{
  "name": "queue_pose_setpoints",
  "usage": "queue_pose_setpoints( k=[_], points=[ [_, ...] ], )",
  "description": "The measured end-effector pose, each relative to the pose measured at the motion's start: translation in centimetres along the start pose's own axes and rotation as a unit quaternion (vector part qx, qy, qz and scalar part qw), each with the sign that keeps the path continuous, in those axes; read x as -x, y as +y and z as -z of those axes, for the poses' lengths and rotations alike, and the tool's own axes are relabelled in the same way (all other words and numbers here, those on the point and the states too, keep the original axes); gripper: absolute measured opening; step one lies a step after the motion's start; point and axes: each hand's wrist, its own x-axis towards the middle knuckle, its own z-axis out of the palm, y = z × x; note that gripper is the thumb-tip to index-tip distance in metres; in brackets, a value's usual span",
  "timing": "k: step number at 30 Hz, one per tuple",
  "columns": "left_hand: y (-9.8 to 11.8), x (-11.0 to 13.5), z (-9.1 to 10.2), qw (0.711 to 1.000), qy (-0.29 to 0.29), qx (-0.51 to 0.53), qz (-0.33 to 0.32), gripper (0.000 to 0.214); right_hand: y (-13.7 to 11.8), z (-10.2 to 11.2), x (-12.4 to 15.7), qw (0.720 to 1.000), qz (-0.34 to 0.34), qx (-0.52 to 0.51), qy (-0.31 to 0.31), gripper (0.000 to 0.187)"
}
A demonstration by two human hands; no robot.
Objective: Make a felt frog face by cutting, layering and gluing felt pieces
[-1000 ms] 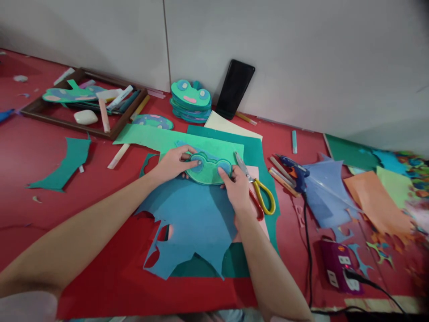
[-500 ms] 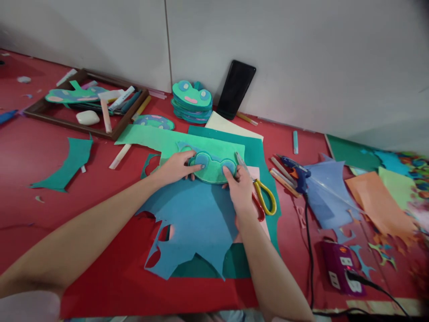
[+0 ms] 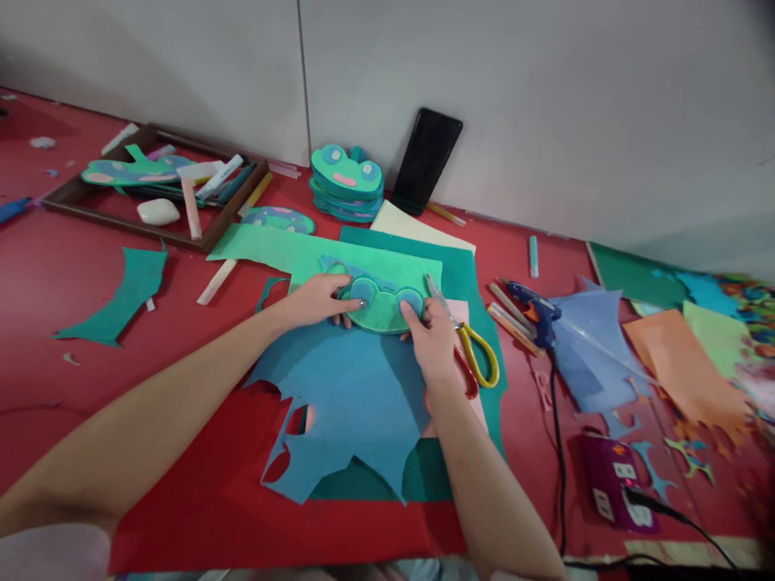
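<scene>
Between my two hands is a green felt frog face [image 3: 381, 313] with two round blue eye pieces. My left hand [image 3: 330, 300] grips its left edge, thumb on the left eye piece. On the other side my right hand [image 3: 429, 327] pinches the right edge, thumb pressing the right eye piece. Under it lies a blue felt sheet [image 3: 345, 395] with cut-out edges, and a light green strip [image 3: 303, 252] is behind. Scissors [image 3: 475, 355] with yellow and red handles rest just right of my right hand.
A stack of finished-looking frog faces [image 3: 347, 184] stands by the wall near a leaning black phone [image 3: 427, 161]. At left is a wooden tray [image 3: 206, 240] with markers. A blue glue gun [image 3: 538, 311] and its cord lie right, with a purple power socket [image 3: 617, 484] below.
The frog face and both hands have shifted very slightly left. Both hands keep their hold, and everything around them stays put.
</scene>
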Motion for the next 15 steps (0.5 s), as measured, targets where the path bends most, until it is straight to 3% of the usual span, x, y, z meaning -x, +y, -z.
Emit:
queue_pose_setpoints(
  k=[8,15],
  points=[
    [0.13,-0.02,0.06,1.000,-0.009,0.020,-0.007,0.032,0.19,-0.08,-0.03,1.000,0.007,-0.010,0.001,0.030],
    [0.35,-0.01,-0.23,0.999,0.035,-0.002,-0.011,0.035,0.26,-0.15,-0.05,1.000,0.010,-0.020,-0.009,0.030]
  ],
)
